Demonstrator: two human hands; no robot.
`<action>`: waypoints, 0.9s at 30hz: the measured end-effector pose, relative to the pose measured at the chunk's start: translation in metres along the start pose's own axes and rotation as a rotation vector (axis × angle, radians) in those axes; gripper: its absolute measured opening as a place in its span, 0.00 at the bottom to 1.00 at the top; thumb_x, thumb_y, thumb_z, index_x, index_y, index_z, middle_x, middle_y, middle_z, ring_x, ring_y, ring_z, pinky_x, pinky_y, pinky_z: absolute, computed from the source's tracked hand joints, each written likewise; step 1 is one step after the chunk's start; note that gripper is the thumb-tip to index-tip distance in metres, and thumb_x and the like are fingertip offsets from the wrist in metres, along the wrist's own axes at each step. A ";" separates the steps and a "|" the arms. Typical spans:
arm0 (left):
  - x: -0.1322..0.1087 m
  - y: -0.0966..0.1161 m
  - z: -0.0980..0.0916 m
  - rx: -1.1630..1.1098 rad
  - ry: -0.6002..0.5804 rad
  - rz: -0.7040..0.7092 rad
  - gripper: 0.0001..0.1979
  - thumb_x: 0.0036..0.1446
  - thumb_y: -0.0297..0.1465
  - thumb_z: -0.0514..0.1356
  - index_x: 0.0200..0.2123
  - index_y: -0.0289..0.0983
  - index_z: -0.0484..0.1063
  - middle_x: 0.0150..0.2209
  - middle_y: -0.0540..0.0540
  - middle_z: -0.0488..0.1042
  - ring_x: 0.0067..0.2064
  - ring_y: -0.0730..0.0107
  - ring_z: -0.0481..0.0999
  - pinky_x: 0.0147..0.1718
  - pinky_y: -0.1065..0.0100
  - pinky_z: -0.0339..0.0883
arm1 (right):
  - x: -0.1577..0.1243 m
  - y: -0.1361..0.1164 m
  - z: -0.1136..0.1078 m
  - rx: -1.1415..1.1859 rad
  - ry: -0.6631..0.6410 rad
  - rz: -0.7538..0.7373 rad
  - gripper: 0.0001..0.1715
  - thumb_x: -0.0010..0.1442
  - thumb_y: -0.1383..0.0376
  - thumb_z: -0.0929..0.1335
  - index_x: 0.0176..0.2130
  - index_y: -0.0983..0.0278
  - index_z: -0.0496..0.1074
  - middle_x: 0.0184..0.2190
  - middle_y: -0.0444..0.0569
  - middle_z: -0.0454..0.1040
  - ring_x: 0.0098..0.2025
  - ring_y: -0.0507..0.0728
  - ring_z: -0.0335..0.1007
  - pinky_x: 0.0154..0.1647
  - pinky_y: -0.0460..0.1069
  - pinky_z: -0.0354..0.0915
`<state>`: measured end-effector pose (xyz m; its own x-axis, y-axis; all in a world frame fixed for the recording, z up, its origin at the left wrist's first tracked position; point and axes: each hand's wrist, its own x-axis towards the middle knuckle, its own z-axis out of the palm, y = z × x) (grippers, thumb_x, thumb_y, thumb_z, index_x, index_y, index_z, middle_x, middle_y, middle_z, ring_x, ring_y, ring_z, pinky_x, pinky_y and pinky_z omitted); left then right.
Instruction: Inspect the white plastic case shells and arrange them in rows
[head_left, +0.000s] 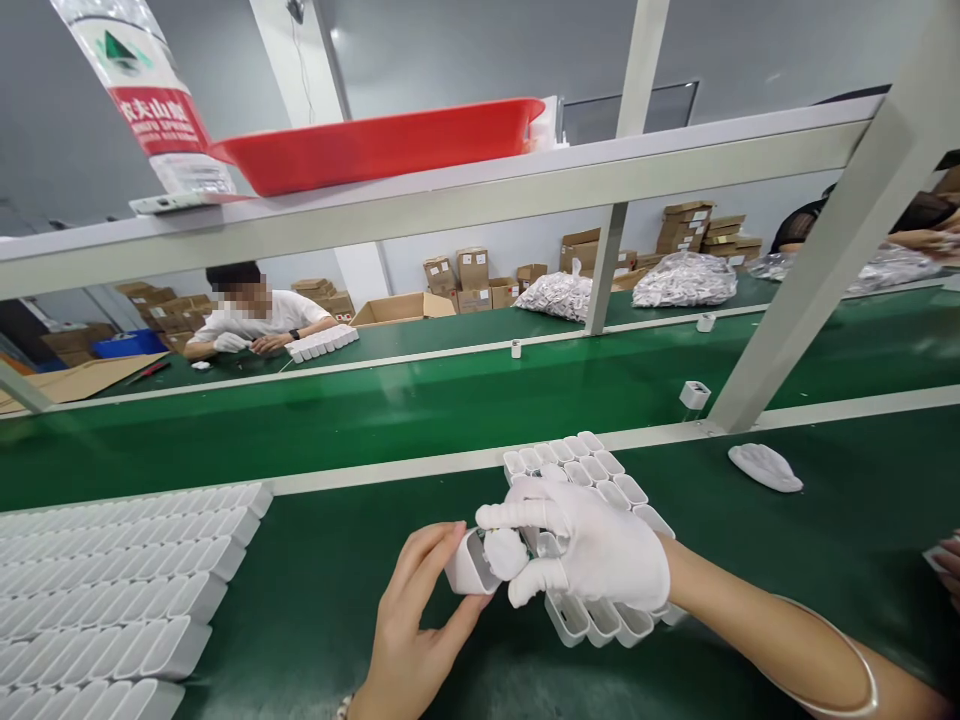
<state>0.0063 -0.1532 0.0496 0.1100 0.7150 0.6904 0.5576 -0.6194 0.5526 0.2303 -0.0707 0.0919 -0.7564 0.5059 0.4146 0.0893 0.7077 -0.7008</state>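
Head view: bare left hand [420, 625] is gripping a white plastic case [469, 565] firmly, low over the green conveyor belt [360, 640]. Gloved right hand [592, 545] is half-curled, pinching a soft white wad [505, 553] at the case's open end, above a block of upright white cases [592, 475]. More white cases [112, 590] are lying in rows left. White shelf rail [420, 215] is crossing overhead, carrying a red tray [375, 145].

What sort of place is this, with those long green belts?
Probably a factory assembly or packing line: a green conveyor belt runs past a seated worker, a gloved hand works among white plastic cases, and cardboard cartons stand stacked behind.
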 end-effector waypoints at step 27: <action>-0.009 -0.002 0.005 -0.066 -0.057 -0.133 0.21 0.63 0.33 0.65 0.59 0.47 0.73 0.51 0.40 0.77 0.51 0.55 0.79 0.48 0.61 0.77 | 0.003 -0.017 -0.014 -0.058 -0.138 0.062 0.25 0.74 0.57 0.58 0.61 0.61 0.72 0.44 0.54 0.74 0.46 0.57 0.73 0.53 0.54 0.70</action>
<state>0.0080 -0.1572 0.0402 0.0865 0.8086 0.5820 0.5152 -0.5363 0.6685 0.2359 -0.0749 0.1133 -0.8299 0.4795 0.2854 0.1723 0.7066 -0.6863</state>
